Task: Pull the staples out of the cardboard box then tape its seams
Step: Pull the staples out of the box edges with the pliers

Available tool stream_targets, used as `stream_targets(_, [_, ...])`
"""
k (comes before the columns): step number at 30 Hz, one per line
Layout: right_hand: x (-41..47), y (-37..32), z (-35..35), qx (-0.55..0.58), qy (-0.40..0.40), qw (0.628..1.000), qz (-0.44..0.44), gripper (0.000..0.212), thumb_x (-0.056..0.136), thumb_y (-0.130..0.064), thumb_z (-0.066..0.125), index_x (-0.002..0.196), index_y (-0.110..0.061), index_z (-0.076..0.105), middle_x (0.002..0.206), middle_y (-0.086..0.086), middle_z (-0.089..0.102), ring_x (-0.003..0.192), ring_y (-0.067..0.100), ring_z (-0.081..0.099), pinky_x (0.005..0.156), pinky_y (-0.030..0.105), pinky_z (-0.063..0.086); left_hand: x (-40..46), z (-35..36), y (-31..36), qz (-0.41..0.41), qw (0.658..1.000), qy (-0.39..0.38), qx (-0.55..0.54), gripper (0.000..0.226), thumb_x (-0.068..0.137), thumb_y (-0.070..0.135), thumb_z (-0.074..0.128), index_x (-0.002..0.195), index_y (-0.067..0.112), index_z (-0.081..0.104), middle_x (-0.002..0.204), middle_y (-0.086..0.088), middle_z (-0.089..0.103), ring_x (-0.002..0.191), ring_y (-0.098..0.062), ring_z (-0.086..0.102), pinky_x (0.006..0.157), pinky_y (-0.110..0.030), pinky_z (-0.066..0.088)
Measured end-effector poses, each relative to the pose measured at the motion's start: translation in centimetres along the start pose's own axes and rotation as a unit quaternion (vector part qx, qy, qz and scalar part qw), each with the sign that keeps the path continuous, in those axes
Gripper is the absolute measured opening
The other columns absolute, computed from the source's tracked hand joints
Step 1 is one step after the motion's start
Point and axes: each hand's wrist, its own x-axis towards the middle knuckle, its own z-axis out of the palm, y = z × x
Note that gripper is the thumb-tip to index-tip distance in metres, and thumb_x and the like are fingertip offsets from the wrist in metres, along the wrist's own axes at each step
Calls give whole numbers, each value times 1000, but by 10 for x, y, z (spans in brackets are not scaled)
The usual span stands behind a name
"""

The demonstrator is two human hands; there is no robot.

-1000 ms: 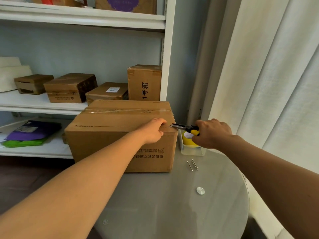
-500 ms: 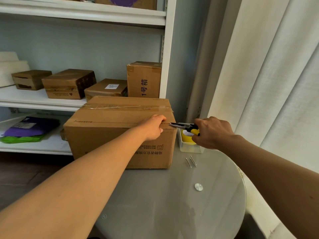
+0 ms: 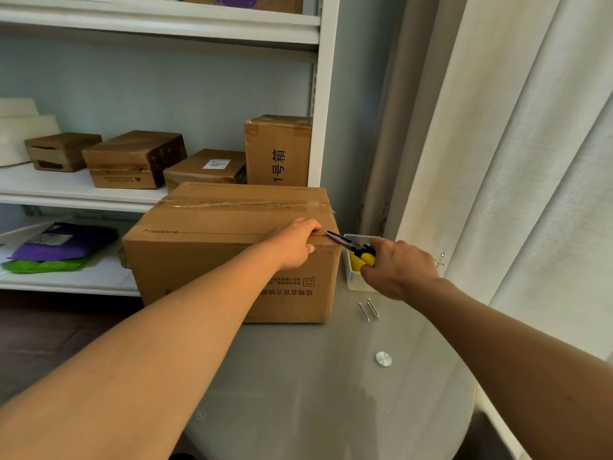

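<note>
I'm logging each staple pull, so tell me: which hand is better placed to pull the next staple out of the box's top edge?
Right. The right hand grips the pliers, whose tips already sit at the cardboard box's top front edge near its right corner. The left hand rests on that edge beside the tips, holding no tool.

The cardboard box [image 3: 232, 250] is sitting on the round table [image 3: 315, 386], at its far side. Behind the box, shelves [image 3: 79, 190] are holding smaller boxes [image 3: 132, 159]. The left hand [image 3: 293, 244] is resting on the box's top near edge, by its right corner. The right hand [image 3: 398, 268] is sitting to the right of the box, holding pliers [image 3: 351, 245] whose tip is touching that corner. A small tub [image 3: 355, 277] is standing just right of the box, under the pliers. Two staples [image 3: 369, 309] are lying on the table, in front of the tub. A curtain [image 3: 514, 161] is hanging on the right.
</note>
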Motion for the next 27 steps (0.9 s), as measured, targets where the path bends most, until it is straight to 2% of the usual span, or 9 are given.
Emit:
stream_targets(4, [-5, -1, 12, 94, -26, 995, 35, 30, 91, -43, 47, 111, -22, 55, 93, 3, 61, 84, 24, 57, 73, 35, 51, -1, 1, 1, -2, 1000, 2, 2, 46, 96, 15, 50, 141, 20, 38, 145, 0, 37, 128, -21, 42, 106, -39, 38])
stream_targets(7, [-7, -1, 15, 113, -74, 990, 47, 33, 91, -42, 44, 116, -22, 49, 99, 4, 56, 91, 26, 55, 77, 35, 47, 0, 0, 1, 0, 1000, 0, 3, 46, 96, 15, 51, 140, 19, 39, 146, 0, 37, 129, -21, 41, 107, -39, 37])
stream_targets(9, [-4, 3, 9, 76, -70, 994, 37, 37, 90, -44, 44, 117, -20, 48, 100, 4, 58, 92, 25, 55, 80, 38, 50, 0, -1, 1, -1, 1000, 0, 3, 46, 96, 14, 51, 140, 19, 39, 146, 0, 37, 130, -21, 41, 108, -39, 36])
stream_targets(14, [4, 7, -20, -103, 15, 993, -55, 33, 92, -44, 43, 116, -20, 48, 96, 2, 58, 84, 20, 49, 70, 31, 46, -1, 0, 1, 0, 1000, 0, -2, 47, 96, 14, 51, 140, 19, 39, 145, 0, 38, 129, -20, 41, 108, -38, 36])
stream_targets(17, [4, 3, -24, -140, 26, 986, -83, 31, 93, -41, 42, 117, -21, 49, 93, 2, 58, 82, 19, 50, 68, 29, 45, -1, 0, 2, -1, 1000, -1, -3, 46, 96, 14, 51, 140, 19, 39, 145, 0, 37, 129, -20, 41, 108, -39, 36])
stream_targets(22, [1, 0, -15, -90, 3, 994, -55, 32, 94, -40, 42, 119, -21, 48, 85, -1, 53, 78, 19, 53, 67, 29, 47, -1, 0, 1, -2, 1000, -1, -5, 47, 96, 14, 51, 140, 19, 39, 145, 0, 38, 128, -20, 41, 106, -38, 38])
stream_targets(27, [-1, -4, 2, 76, -60, 995, 26, 27, 91, -39, 47, 111, -21, 54, 90, 2, 59, 81, 21, 56, 69, 31, 49, 1, 0, 1, -6, 1000, 3, 4, 47, 96, 14, 51, 140, 20, 38, 144, 0, 38, 127, -20, 42, 105, -37, 39])
